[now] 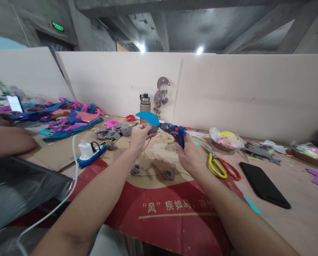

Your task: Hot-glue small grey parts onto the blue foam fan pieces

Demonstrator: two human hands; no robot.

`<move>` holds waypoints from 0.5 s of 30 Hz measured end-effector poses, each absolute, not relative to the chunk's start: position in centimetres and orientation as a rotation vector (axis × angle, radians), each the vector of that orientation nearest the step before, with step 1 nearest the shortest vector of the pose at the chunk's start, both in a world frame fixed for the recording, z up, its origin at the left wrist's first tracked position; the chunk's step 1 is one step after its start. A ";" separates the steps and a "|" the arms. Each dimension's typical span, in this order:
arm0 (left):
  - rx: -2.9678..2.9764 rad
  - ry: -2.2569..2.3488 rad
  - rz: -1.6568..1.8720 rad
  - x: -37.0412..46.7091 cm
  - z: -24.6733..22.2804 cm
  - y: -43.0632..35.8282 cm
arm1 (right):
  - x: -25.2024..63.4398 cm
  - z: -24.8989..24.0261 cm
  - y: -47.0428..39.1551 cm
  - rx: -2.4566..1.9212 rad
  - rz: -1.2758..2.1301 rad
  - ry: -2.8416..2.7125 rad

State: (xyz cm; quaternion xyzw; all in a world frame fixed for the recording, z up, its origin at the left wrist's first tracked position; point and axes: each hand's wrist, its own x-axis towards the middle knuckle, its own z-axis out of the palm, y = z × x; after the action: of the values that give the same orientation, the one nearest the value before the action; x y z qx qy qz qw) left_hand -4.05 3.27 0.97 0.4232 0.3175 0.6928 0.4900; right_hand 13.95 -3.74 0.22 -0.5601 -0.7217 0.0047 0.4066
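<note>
My left hand (142,137) pinches a blue crescent-shaped piece (149,117) and holds it up over the table. Grey cord hangs down from beneath those fingers. Closed around the handle of a blue glue gun (178,132) is my right hand (189,153), and the gun's nozzle points left, close to the crescent's right tip. I cannot tell whether nozzle and piece touch. Below the hands, small coils of grey cord (168,173) lie on the cardboard (159,183). Scissors (222,167) with yellow and red handles rest right of my right hand.
A black phone (264,185) lies at the right. Behind my hands stand a bottle (145,104) and a grey hanging decoration (162,93). A blue power strip (91,156) with a white cable (75,170) is at the left, near another person's arm (11,142) and felt scraps (68,122).
</note>
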 end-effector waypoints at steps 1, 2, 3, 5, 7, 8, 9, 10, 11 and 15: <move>1.038 0.769 1.675 -4.0 0.9 3.2 | 13.9 0.2 -3.8 -1.432 0.012 -1.824; 1.046 0.769 1.667 -4.0 0.9 3.2 | 13.9 0.2 -3.8 -1.451 0.011 -1.828; 1.052 0.771 1.665 -3.9 0.9 3.2 | 13.9 0.2 -3.9 -1.464 0.008 -1.833; 1.057 0.783 1.666 -3.9 1.0 3.1 | 13.9 0.2 -3.9 -1.479 0.003 -1.838; 1.046 0.790 1.677 -3.9 1.1 3.1 | 14.0 0.3 -3.9 -1.469 0.008 -1.838; 1.039 0.789 1.681 -3.9 1.1 3.1 | 14.0 0.3 -3.8 -1.457 0.011 -1.836; 1.032 0.784 1.683 -4.0 1.1 3.1 | 14.0 0.3 -3.8 -1.440 0.014 -1.835; 1.026 0.781 1.683 -4.0 1.1 3.1 | 14.1 0.3 -3.7 -1.419 0.014 -1.834; 1.021 0.778 1.685 -4.1 1.1 3.1 | 14.1 0.3 -3.7 -1.397 0.012 -1.833; 1.011 0.777 1.694 -4.2 1.2 3.2 | 14.2 0.2 -3.5 -1.366 -0.004 -1.822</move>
State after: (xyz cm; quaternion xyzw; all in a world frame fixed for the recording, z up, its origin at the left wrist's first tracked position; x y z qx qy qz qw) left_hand -4.22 3.15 1.18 0.4160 0.3197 0.6970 0.4887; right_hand 14.19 -3.48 0.15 -0.5448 -0.7266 -0.0016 0.4187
